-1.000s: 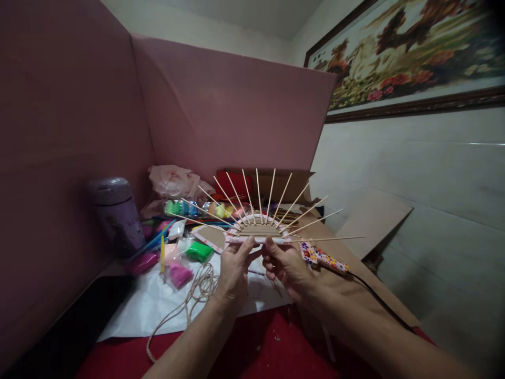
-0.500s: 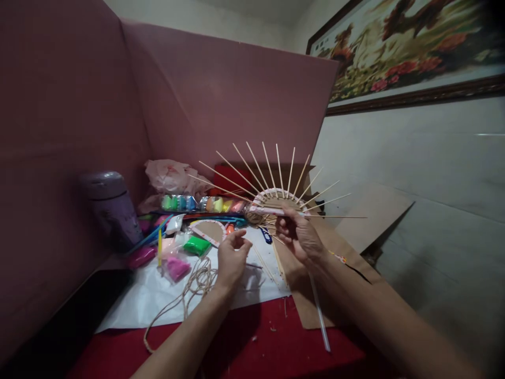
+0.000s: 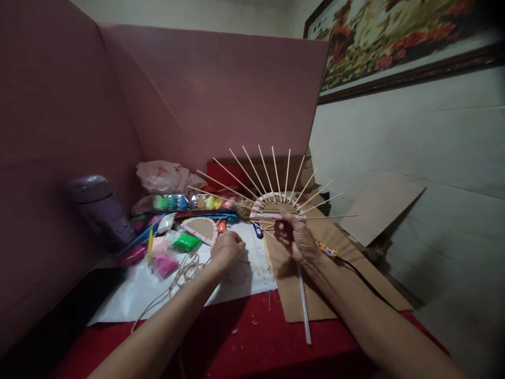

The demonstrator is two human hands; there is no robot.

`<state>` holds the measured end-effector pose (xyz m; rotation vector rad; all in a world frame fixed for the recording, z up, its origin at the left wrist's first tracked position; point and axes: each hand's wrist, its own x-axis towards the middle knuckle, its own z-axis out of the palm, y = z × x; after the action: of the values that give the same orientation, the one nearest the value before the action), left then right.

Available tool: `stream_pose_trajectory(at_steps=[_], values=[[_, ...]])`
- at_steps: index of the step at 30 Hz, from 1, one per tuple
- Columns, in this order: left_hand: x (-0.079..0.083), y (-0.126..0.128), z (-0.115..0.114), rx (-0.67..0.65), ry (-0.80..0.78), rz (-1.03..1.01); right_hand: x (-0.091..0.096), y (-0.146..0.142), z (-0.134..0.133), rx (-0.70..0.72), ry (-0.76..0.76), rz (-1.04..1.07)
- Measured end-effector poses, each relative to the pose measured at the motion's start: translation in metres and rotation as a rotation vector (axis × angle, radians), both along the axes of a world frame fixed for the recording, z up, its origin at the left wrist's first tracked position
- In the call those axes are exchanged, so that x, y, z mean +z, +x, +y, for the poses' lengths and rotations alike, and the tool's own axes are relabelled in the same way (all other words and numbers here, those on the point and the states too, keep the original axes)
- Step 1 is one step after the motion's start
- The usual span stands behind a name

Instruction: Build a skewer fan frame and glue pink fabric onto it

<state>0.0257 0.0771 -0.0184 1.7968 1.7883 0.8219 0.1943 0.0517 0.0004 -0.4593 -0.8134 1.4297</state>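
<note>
My right hand (image 3: 295, 237) is closed on the straight edge of a half-round cardboard piece (image 3: 272, 207) with several thin wooden sticks fanning out of it, held up above the table. My left hand (image 3: 226, 249) is down on the white paper (image 3: 150, 289), fingers curled under, near loose sticks (image 3: 263, 260) and a coil of beige twine (image 3: 183, 271). What its fingers hold, if anything, is hidden. A second half-round cardboard piece (image 3: 200, 229) lies just beyond the left hand.
A purple flask (image 3: 100, 210) stands at the left by pink partition boards (image 3: 221, 95). Coloured clay packets (image 3: 187, 242), a row of clay tubs (image 3: 197, 202) and a pink bag (image 3: 163, 176) crowd the back. Brown cardboard (image 3: 300, 295), a white stick (image 3: 303, 302) and a black cable (image 3: 363, 281) lie to the right.
My left hand let go of the stick fan and dropped to the white paper. The right hand alone keeps the fan raised. The view swung slightly right.
</note>
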Motion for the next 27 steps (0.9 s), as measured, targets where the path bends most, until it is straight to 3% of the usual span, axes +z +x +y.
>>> stream_pose_trajectory(at_steps=[4,9,15,19,27], values=[[0.006,0.024,0.003,-0.018,-0.028,0.033,0.001,0.002,-0.003,-0.02,-0.007,-0.006],[-0.003,0.047,0.015,0.021,-0.1,0.05,0.002,0.001,-0.005,-0.043,0.0,-0.013],[-0.015,0.042,0.027,0.017,-0.242,-0.019,0.001,0.0,-0.005,-0.025,0.009,0.01],[-0.013,0.036,0.026,0.008,-0.226,-0.054,-0.001,-0.001,-0.004,-0.029,-0.007,0.003],[-0.014,0.057,0.027,-0.046,-0.274,-0.079,-0.005,-0.002,-0.003,-0.05,-0.026,-0.025]])
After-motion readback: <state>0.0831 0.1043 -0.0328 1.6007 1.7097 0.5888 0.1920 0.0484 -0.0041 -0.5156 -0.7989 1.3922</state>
